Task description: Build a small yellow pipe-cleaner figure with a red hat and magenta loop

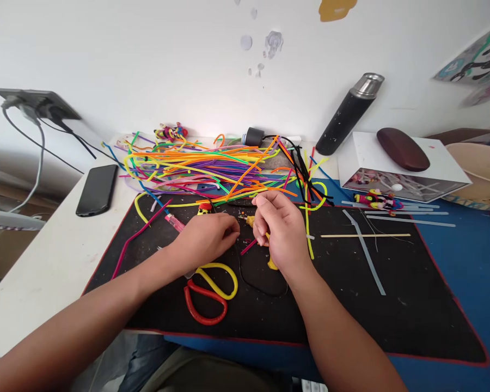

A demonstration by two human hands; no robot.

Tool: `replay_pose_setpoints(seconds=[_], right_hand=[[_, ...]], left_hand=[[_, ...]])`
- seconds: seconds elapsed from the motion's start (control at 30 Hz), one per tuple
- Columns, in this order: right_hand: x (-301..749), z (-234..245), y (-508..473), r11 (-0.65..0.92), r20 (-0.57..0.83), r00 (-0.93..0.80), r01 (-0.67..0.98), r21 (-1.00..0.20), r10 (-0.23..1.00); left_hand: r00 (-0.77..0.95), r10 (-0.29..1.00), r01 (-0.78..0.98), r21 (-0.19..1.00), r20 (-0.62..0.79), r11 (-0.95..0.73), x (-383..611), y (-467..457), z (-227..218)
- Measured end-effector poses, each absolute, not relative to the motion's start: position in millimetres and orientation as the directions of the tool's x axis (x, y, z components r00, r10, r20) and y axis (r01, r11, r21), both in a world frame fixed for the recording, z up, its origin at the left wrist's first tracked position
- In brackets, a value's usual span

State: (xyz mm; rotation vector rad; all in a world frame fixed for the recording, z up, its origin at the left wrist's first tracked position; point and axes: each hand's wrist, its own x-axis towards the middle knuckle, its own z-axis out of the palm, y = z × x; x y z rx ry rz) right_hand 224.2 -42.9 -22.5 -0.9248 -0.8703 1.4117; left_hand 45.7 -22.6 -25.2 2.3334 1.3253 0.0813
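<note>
My left hand point(212, 239) is closed over the black mat, its thumb and fingertips pressed together; whatever they pinch is too small or hidden to make out. To its right, my right hand point(286, 234) is raised with curled fingers, the tips together, their contents also unclear. Partly behind the right hand lies a yellow tool point(272, 264), apparently a glue gun. A thin black cord point(261, 294) loops on the mat between the hands. Just beyond the left hand sits a small red-and-yellow figure point(204, 208). A pink lighter-like object point(173, 222) and red-and-yellow-handled scissors point(206, 307) are near the left forearm.
Many coloured pipe cleaners point(212, 169) are heaped along the back. A phone point(97, 190) lies left. At right are a black thermos point(349, 114), a white box point(408, 169) with a dark case point(403, 149), a finished figure point(378, 200), translucent sticks point(367, 256) and a wooden skewer point(365, 236).
</note>
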Motion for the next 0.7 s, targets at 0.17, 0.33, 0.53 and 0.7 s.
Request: replay_pose_setpoints(seconds=[0.17,0.33,0.53,0.7], right_hand=[[223.8,-25.8,-42.5,-0.050,-0.058,0.010,-0.381,-0.923,0.998],[223.3,-28.1,-42.2,-0.044,-0.047,-0.001,-0.379,-0.924,0.999],[223.2,-27.7,-42.0,-0.046,-0.053,0.012,-0.354,-0.934,0.998],[222.8,-25.8,-42.0,-0.041,-0.047,0.010,-0.340,-0.939,0.999]], left_hand=[[0.478,0.869,0.813,0.439,-0.126,-0.383,30.7,-18.5,-16.8],[0.552,0.823,0.776,0.444,-0.135,-0.448,35.5,-24.0,-23.8],[0.641,0.752,0.735,0.407,-0.154,-0.542,55.3,-27.3,-35.3],[0.676,0.724,0.711,0.378,-0.133,-0.594,68.4,-26.6,-40.3]])
